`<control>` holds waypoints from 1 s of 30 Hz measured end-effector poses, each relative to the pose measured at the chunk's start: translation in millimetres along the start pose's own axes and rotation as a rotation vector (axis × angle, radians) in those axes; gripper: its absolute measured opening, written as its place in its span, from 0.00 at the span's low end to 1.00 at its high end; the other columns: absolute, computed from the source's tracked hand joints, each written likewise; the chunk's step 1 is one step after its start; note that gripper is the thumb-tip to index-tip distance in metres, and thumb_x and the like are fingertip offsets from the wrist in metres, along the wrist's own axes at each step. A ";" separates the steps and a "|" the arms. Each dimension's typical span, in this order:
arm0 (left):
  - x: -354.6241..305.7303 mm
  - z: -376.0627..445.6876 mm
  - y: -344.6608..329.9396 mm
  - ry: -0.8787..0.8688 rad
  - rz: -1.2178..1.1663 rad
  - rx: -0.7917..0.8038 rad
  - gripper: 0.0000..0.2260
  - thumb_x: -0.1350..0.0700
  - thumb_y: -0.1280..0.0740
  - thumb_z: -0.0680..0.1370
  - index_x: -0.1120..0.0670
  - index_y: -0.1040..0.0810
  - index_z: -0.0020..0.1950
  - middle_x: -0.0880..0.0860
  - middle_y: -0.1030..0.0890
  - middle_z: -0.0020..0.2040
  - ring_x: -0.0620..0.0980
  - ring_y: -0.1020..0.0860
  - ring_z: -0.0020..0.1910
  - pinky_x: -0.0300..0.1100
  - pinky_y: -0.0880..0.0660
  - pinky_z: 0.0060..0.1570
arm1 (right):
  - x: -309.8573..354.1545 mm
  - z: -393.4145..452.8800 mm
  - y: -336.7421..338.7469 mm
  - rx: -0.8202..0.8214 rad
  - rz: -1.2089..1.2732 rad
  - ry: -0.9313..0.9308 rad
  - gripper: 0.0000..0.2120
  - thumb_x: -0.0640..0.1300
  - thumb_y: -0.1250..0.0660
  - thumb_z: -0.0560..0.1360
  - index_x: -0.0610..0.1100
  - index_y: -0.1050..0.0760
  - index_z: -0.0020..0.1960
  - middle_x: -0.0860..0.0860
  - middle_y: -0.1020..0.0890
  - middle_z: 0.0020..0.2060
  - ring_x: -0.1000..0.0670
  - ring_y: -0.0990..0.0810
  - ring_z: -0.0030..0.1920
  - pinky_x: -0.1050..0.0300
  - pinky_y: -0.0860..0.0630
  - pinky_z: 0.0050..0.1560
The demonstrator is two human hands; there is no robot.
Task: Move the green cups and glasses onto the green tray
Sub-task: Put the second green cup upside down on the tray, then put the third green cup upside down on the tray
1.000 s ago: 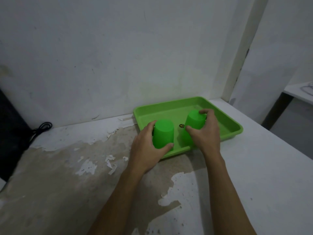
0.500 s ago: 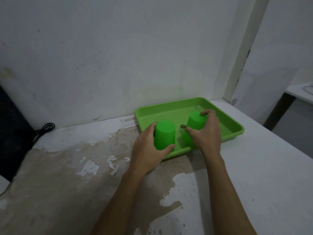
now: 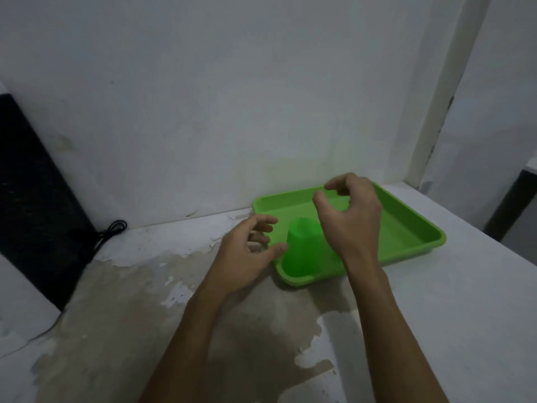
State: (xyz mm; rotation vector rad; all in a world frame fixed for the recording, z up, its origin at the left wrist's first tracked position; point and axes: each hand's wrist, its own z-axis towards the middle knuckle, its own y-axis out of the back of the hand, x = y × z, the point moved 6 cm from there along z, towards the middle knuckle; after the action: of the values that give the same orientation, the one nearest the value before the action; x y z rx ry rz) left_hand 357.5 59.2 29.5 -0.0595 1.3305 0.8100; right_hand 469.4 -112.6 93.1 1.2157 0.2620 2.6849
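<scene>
The green tray (image 3: 412,228) lies on the table against the back wall. An upside-down green cup (image 3: 303,248) stands in the tray's near left corner. A second green cup is mostly hidden behind my right hand (image 3: 351,219); only a sliver of green shows between the fingers. My right hand hovers above the tray with curled, spread fingers and holds nothing. My left hand (image 3: 247,251) is just left of the visible cup, fingers apart, thumb close to the cup's side, gripping nothing.
The white table (image 3: 436,330) has worn brown patches of peeled paint at the front left. A black panel (image 3: 32,199) leans at the left with a black cable (image 3: 112,231) beside it. A wall corner post (image 3: 436,91) rises behind the tray.
Both hands have let go of the upside-down cups and lifted off them. The left hand drew back to the left; the right hand rose above the tray.
</scene>
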 end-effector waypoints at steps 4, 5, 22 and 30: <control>-9.8 -22.3 39.3 -0.016 -0.005 -0.114 0.10 0.60 0.23 0.75 0.47 0.16 0.52 0.48 0.14 0.45 0.46 0.16 0.44 0.51 0.17 0.51 | 35.4 -18.5 -32.8 0.164 0.251 -0.035 0.08 0.40 0.28 0.73 0.47 0.24 0.37 0.55 0.20 0.31 0.59 0.23 0.33 0.65 0.26 0.37; -11.4 -29.4 49.8 -0.028 0.009 -0.138 0.08 0.60 0.24 0.76 0.48 0.16 0.50 0.47 0.14 0.44 0.46 0.16 0.44 0.49 0.18 0.51 | 42.5 -25.9 -42.8 0.213 0.297 -0.049 0.10 0.38 0.28 0.73 0.48 0.24 0.37 0.55 0.21 0.30 0.60 0.24 0.32 0.67 0.28 0.36; -3.8 -217.5 253.4 -0.072 0.531 -0.672 0.05 0.62 0.27 0.75 0.54 0.16 0.48 0.46 0.15 0.43 0.44 0.17 0.42 0.35 0.24 0.43 | 175.6 -213.2 -211.1 0.934 0.611 -0.075 0.06 0.34 0.30 0.74 0.43 0.20 0.40 0.43 0.18 0.34 0.38 0.19 0.39 0.43 0.20 0.41; 2.2 -314.3 331.8 0.262 1.005 -1.082 0.07 0.54 0.26 0.74 0.50 0.16 0.51 0.50 0.20 0.52 0.54 0.20 0.53 0.52 0.27 0.56 | 224.4 -287.7 -245.3 1.172 0.670 -0.058 0.05 0.34 0.31 0.75 0.40 0.20 0.41 0.36 0.20 0.35 0.50 0.26 0.33 0.53 0.24 0.35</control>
State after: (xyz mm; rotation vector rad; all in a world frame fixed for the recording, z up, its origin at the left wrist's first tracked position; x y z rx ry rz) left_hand -87.6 153.4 72.6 -0.3746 0.9603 2.3828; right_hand 129.2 153.5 11.1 1.8744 1.9150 3.0071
